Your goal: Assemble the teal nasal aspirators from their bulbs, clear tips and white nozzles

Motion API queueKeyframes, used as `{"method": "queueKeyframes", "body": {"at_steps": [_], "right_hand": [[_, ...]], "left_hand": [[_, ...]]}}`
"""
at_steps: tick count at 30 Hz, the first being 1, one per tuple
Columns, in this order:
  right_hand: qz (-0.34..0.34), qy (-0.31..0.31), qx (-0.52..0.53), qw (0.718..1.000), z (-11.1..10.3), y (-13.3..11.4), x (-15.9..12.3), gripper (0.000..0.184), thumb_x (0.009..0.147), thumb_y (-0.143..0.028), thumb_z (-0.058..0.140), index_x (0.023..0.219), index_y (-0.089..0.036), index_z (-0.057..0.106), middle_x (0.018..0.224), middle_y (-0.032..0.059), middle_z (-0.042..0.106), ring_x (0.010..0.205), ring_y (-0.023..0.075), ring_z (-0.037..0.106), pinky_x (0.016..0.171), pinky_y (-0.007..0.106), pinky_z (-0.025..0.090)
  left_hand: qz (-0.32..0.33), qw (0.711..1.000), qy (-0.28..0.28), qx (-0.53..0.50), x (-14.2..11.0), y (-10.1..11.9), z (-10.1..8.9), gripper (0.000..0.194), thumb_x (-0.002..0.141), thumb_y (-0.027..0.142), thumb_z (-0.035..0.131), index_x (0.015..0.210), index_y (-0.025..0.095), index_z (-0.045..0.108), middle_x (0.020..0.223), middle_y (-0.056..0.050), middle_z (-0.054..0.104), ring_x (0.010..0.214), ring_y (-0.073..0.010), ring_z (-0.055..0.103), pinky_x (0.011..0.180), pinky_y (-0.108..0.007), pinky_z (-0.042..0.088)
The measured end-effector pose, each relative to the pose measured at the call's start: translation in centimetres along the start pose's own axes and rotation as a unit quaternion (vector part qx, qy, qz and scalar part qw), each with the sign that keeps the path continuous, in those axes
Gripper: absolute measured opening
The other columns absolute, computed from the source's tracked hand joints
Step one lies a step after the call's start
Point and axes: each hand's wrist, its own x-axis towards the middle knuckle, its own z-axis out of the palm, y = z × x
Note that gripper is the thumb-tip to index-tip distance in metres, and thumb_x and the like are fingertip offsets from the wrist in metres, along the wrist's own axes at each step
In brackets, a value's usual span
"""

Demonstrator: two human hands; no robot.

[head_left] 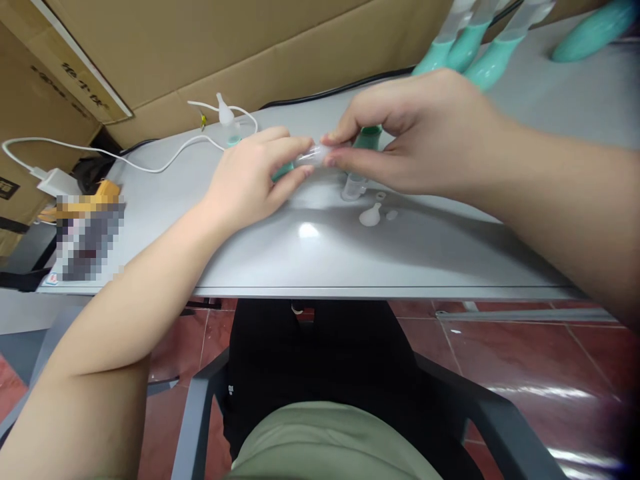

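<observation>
My left hand (255,170) is closed around a teal squeeze bulb, only part of which shows between the fingers. A clear tube (311,157) sticks out of the bulb to the right. My right hand (425,130) pinches the tube's far end between thumb and fingertips; whatever sits right at that pinch is hidden. Behind the right fingers is another teal piece (370,138), with a clear cup-like part (354,187) below it. A white teardrop-shaped piece (371,215) lies close by, beside a small ring (381,196) and a small whitish piece (391,215).
Several teal bulbs with clear necks (493,57) stand at the back right, near another teal bulb (595,30). A white teardrop piece (226,113) and white cable (170,160) are at the back left. Cardboard (250,40) borders the grey table (320,263).
</observation>
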Motion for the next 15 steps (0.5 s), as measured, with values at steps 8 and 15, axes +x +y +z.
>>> {"method": "queueKeyframes", "body": {"at_steps": [8, 15], "right_hand": [[-0.014, 0.041, 0.008, 0.999, -1.1, -0.1, 0.1, 0.061, 0.123, -0.079, 0.065, 0.163, -0.038, 0.088, 0.151, 0.0025, 0.092, 0.142, 0.0278, 0.085, 0.125, 0.048, 0.062], [0.033, 0.099, 0.017, 0.994, -2.0, 0.6, 0.4, 0.080, 0.116, -0.081, 0.056, 0.173, -0.031, 0.080, 0.158, 0.0126, 0.089, 0.150, 0.0365, 0.080, 0.131, 0.056, 0.058]], "left_hand": [[0.014, 0.993, 0.046, -0.112, 0.3, 0.1, 0.7, 0.033, 0.130, 0.054, 0.059, 0.138, 0.029, 0.078, 0.129, -0.012, 0.089, 0.115, -0.0316, 0.083, 0.108, -0.050, 0.066], [-0.046, 0.972, 0.062, -0.223, 3.9, -2.6, 1.0, 0.034, 0.102, 0.065, 0.079, 0.109, 0.033, 0.070, 0.115, -0.010, 0.086, 0.100, -0.0296, 0.076, 0.088, -0.052, 0.066]]}}
